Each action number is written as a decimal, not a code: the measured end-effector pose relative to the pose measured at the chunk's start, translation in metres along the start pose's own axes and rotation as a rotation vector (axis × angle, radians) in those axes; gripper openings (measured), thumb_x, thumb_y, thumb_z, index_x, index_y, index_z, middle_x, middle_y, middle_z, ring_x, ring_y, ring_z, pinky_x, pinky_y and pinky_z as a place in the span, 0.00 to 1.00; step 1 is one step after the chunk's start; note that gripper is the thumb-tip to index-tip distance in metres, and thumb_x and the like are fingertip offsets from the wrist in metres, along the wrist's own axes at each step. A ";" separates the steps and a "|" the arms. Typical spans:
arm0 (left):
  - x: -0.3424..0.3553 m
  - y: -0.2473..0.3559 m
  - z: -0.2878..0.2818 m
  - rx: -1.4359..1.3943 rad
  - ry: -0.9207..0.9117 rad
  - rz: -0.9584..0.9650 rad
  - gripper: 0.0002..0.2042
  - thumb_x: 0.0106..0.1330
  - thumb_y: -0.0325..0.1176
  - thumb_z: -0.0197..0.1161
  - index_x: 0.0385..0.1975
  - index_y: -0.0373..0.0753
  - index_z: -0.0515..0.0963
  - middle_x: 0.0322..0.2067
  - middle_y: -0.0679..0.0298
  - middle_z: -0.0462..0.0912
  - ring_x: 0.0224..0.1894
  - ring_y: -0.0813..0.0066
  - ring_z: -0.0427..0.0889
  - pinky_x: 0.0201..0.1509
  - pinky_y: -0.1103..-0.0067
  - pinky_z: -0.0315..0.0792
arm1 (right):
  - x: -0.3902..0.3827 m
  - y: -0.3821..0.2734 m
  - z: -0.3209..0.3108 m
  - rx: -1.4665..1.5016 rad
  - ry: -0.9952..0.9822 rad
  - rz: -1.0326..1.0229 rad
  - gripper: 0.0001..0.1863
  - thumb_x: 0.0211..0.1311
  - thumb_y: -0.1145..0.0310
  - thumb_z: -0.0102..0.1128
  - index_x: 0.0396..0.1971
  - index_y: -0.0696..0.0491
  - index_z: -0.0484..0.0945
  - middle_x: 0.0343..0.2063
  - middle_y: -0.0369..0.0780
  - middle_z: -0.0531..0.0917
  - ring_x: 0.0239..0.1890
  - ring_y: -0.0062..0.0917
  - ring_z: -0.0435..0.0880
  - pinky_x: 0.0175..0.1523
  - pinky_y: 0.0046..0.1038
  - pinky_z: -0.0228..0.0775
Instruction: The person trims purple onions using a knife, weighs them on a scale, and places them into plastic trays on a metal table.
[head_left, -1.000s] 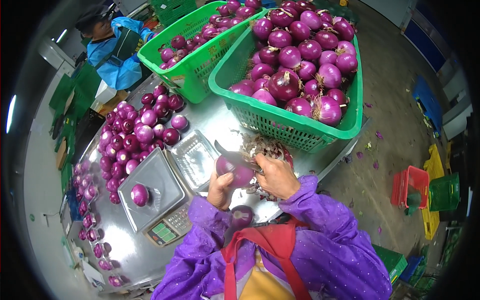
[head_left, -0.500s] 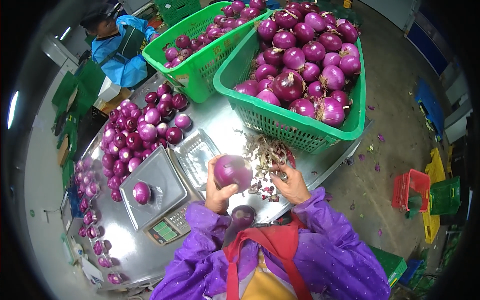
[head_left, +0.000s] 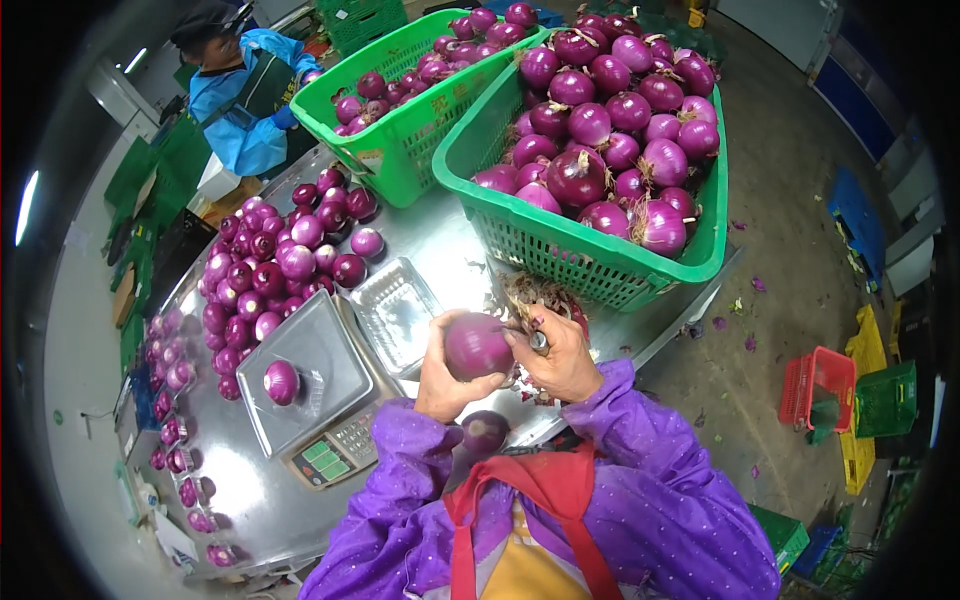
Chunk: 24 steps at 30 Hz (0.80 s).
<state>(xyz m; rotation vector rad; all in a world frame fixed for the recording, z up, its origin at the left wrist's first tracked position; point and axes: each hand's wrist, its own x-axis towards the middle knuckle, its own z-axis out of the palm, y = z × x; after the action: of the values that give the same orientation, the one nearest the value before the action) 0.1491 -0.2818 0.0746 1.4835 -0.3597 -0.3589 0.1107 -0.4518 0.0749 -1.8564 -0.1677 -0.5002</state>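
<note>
My left hand (head_left: 443, 385) is wrapped round a large red onion (head_left: 474, 347) over the steel table (head_left: 240, 495). Close on its right, my right hand (head_left: 560, 365) grips a knife (head_left: 540, 340), its blade mostly hidden, with the thumb at the onion's skin. Dry peels (head_left: 550, 295) lie beyond and under my hands. Left of them are an empty clear plastic tray (head_left: 385, 295) and a scale (head_left: 295, 355) with a single onion (head_left: 281, 382) on it. Another onion (head_left: 484, 430) lies near the table's front edge.
Two green baskets (head_left: 590, 255) of onions stand at the back. A pile of onions (head_left: 270, 270) and a row of packed onions (head_left: 190, 490) occupy the left. A co-worker (head_left: 225, 100) in blue stands beyond. Red (head_left: 800, 390) and yellow crates sit on the floor at right.
A second ago the knife blade lay across the onion; it was then lowered to the right among the peels. Now my right hand is back up against the onion, which sits turned in my left.
</note>
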 end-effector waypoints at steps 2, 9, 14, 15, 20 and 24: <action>-0.001 -0.005 -0.002 -0.006 -0.035 0.002 0.41 0.38 0.35 0.75 0.54 0.37 0.59 0.47 0.57 0.71 0.51 0.68 0.73 0.56 0.74 0.68 | -0.004 0.007 0.001 0.096 0.011 0.077 0.11 0.53 0.72 0.60 0.35 0.59 0.75 0.26 0.47 0.79 0.27 0.38 0.80 0.34 0.29 0.71; -0.007 -0.026 -0.006 -0.474 0.083 -0.056 0.40 0.43 0.44 0.70 0.56 0.37 0.60 0.49 0.57 0.71 0.51 0.63 0.73 0.55 0.68 0.69 | -0.061 0.084 -0.016 -0.342 -0.078 0.365 0.29 0.52 0.70 0.60 0.55 0.58 0.65 0.47 0.51 0.74 0.48 0.42 0.75 0.52 0.35 0.68; -0.013 -0.051 0.020 -0.891 0.272 -0.208 0.34 0.59 0.63 0.50 0.57 0.44 0.64 0.51 0.59 0.72 0.54 0.63 0.70 0.58 0.62 0.62 | -0.029 0.004 -0.004 0.537 -0.234 0.625 0.35 0.55 0.64 0.63 0.61 0.53 0.59 0.54 0.45 0.69 0.53 0.29 0.71 0.50 0.26 0.70; -0.019 -0.052 0.029 -0.794 0.315 -0.217 0.32 0.59 0.61 0.52 0.57 0.44 0.64 0.52 0.60 0.71 0.53 0.65 0.71 0.58 0.63 0.62 | -0.036 0.024 0.014 0.474 -0.181 0.369 0.37 0.54 0.62 0.65 0.62 0.54 0.59 0.56 0.47 0.67 0.57 0.28 0.68 0.49 0.24 0.71; -0.017 -0.044 -0.004 -0.331 0.105 -0.134 0.40 0.53 0.39 0.65 0.63 0.34 0.49 0.53 0.49 0.67 0.53 0.59 0.70 0.55 0.70 0.69 | -0.026 0.023 0.002 0.514 -0.256 0.676 0.36 0.52 0.55 0.67 0.58 0.57 0.64 0.32 0.38 0.80 0.17 0.12 0.74 0.17 0.14 0.61; -0.009 -0.017 -0.026 -0.470 -0.167 -0.239 0.33 0.53 0.37 0.65 0.58 0.32 0.61 0.49 0.54 0.73 0.52 0.62 0.73 0.58 0.68 0.68 | -0.011 0.017 0.006 0.450 -0.277 0.694 0.24 0.57 0.57 0.62 0.48 0.58 0.72 0.26 0.38 0.80 0.12 0.10 0.68 0.16 0.13 0.58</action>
<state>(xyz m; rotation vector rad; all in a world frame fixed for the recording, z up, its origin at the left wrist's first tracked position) 0.1520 -0.2558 0.0559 1.0371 -0.2096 -0.7104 0.1089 -0.4506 0.0538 -1.4101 0.1711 0.2616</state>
